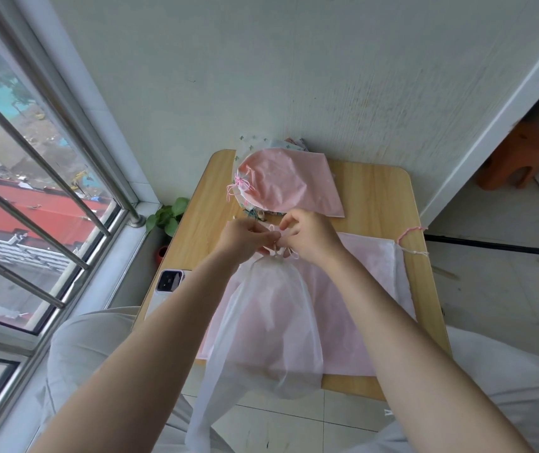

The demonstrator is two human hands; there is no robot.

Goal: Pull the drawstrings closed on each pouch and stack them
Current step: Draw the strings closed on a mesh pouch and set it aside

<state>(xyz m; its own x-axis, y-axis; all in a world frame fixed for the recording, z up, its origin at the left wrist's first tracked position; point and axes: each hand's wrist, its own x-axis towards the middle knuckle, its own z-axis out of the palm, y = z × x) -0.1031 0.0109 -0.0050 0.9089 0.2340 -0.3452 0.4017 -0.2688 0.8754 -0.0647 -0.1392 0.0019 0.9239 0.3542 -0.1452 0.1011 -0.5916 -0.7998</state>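
Both hands meet at the gathered neck of a white translucent pouch [278, 325]; the left hand [245, 238] pinches the drawstring [276, 248] between thumb and fingertips, and the right hand [310, 238], fingers curled, grips the cord's other end just beside it; the pouch mouth appears cinched shut, its body hanging below the grip and over the near edge of the wooden table [376, 197]. Left of the grip: a phone [170, 281] lies on the table's corner, and a small potted plant [166, 217] stands beyond the table edge near the window [32, 191]. Beyond the grip: a stack of closed pouches, a pink pouch [291, 181] on top, its cords bunched at the left. Beneath and right of the grip: a flat pink-white pouch [372, 269], apparently still open, its cord [410, 232] trailing off the far right corner. Risks, as judged: the thin cord may slip from the pinch if pulled unevenly, loosening the mouth; the hanging body may drag the pouch off the table on release; the stack, already overhanging, may slide when another pouch is added.
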